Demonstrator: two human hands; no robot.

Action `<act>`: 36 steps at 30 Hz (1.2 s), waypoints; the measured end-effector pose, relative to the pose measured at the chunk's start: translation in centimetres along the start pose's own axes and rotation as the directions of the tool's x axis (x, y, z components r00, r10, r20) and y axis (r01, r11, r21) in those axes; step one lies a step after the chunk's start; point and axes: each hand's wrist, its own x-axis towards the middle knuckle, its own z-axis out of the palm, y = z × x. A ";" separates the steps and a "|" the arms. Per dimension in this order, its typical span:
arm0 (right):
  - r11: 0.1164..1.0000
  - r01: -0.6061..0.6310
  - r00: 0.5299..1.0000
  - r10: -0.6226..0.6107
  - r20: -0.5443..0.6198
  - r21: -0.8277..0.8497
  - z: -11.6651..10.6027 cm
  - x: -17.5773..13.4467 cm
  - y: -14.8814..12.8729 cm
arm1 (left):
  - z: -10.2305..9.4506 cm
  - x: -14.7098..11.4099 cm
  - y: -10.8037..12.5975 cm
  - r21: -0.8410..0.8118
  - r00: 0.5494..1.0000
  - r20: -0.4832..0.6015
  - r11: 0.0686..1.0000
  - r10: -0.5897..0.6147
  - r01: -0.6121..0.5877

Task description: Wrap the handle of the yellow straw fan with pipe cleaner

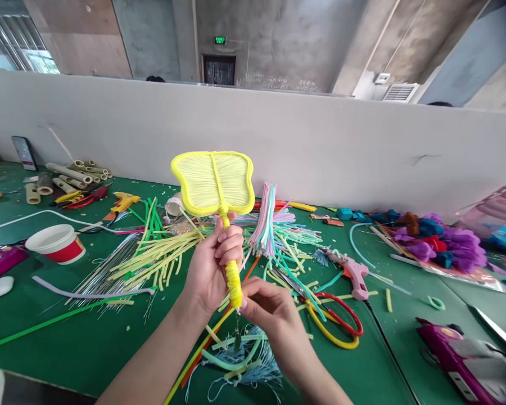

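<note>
A yellow hand fan (pixel 200 183), its butterfly-like head edged in fuzzy yellow trim, stands upright in front of me. The fingers of my left hand (pixel 213 261) wrap round the upper part of its handle. Lower down, the thumb and forefinger of my right hand (pixel 272 312) pinch the handle's bottom end. A small dark pendant (pixel 237 340) hangs there on a short chain, above a pale blue tassel (pixel 257 368) that lies on the table. Whether the tassel is joined to the pendant, I cannot tell.
Yellow pipe cleaners (pixel 160 256) and a pastel bundle of them (pixel 265 222) cover the middle of the green table (pixel 84 343). Red-and-yellow-handled scissors (pixel 341 323), a pink glue gun (pixel 354 273), a paper cup (pixel 59 244) and a magenta power strip (pixel 459 360) lie around. A partition (pixel 109 118) stands behind.
</note>
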 end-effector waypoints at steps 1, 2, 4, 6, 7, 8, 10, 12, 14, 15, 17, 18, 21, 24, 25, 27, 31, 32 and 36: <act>0.978 -0.128 0.992 0.125 0.027 0.164 0.4 0.1 0.4 | 0.0 0.0 -0.1 0.007 1.000 -0.003 1.000 0.014 -0.014; 0.927 -0.231 0.973 0.223 0.063 0.297 0.7 0.1 0.7 | -0.1 0.1 -0.1 0.026 1.000 -0.004 0.999 0.030 -0.030; 0.809 -0.354 0.934 0.336 0.126 0.470 1.2 0.2 1.3 | -0.4 0.4 -0.1 0.102 0.997 0.003 0.991 0.082 -0.082; 0.714 -0.406 0.909 0.381 0.169 0.571 1.4 0.3 1.6 | -0.7 0.7 -0.1 0.215 0.987 0.027 0.964 0.157 -0.159; 0.670 -0.424 0.898 0.397 0.188 0.610 1.5 0.4 1.6 | -0.8 0.8 -0.1 0.277 0.980 0.046 0.940 0.196 -0.201; 0.625 -0.441 0.887 0.412 0.209 0.643 1.5 0.4 1.7 | -0.9 0.9 -0.2 0.337 0.971 0.069 0.910 0.231 -0.240; 0.554 -0.465 0.871 0.426 0.244 0.691 1.4 0.4 1.9 | -0.9 0.9 -0.3 0.445 0.952 0.115 0.842 0.283 -0.304; 0.548 -0.460 0.873 0.423 0.243 0.699 1.2 0.3 2.1 | -0.8 0.8 -0.5 0.529 0.930 0.154 0.767 0.334 -0.364; 0.656 -0.430 0.894 0.406 0.190 0.621 0.6 0.2 2.3 | -0.7 0.7 -0.7 0.591 0.905 0.175 0.694 0.387 -0.411; 0.748 -0.395 0.913 0.385 0.136 0.533 0.2 0.2 2.3 | -0.6 0.7 -0.7 0.614 0.894 0.181 0.664 0.409 -0.428; 0.932 -0.252 0.961 0.272 -0.043 0.260 -0.8 0.0 2.2 | -0.6 0.6 -0.8 0.640 0.878 0.186 0.624 0.440 -0.448; 0.986 -0.147 0.975 0.158 -0.156 0.081 -1.3 -0.1 2.0 | -0.6 0.6 -0.8 0.647 0.874 0.187 0.613 0.449 -0.454; 0.853 0.147 0.891 -0.335 -0.308 -0.501 -2.1 -0.4 1.2 | -0.7 0.5 -0.9 0.661 0.855 0.192 0.581 0.481 -0.475; 0.418 0.329 0.750 -0.661 -0.035 -0.846 -1.7 -0.1 0.8 | -0.7 0.3 -1.1 0.679 0.835 0.194 0.544 0.514 -0.493; 0.286 0.362 0.712 -0.699 0.065 -0.887 -1.5 0.1 0.9 | -0.7 0.3 -1.3 0.684 0.832 0.192 0.537 0.521 -0.494; 0.107 0.373 0.671 -0.717 0.188 -0.922 -0.9 0.8 1.1 | -0.8 0.3 -1.5 0.696 0.829 0.184 0.525 0.529 -0.490; -0.009 0.333 0.656 -0.716 0.238 -0.943 -0.5 1.8 1.8 | -0.9 0.3 -1.8 0.705 0.832 0.178 0.522 0.525 -0.480; -0.007 0.332 0.657 -0.716 0.237 -0.943 -0.6 1.8 1.8 | -1.0 0.3 -1.8 0.698 0.834 0.178 0.530 0.523 -0.481; 0.127 0.370 0.703 -0.686 0.188 -0.920 -0.8 1.6 1.6 | -0.9 0.2 -1.7 0.688 0.840 0.167 0.550 0.516 -0.474</act>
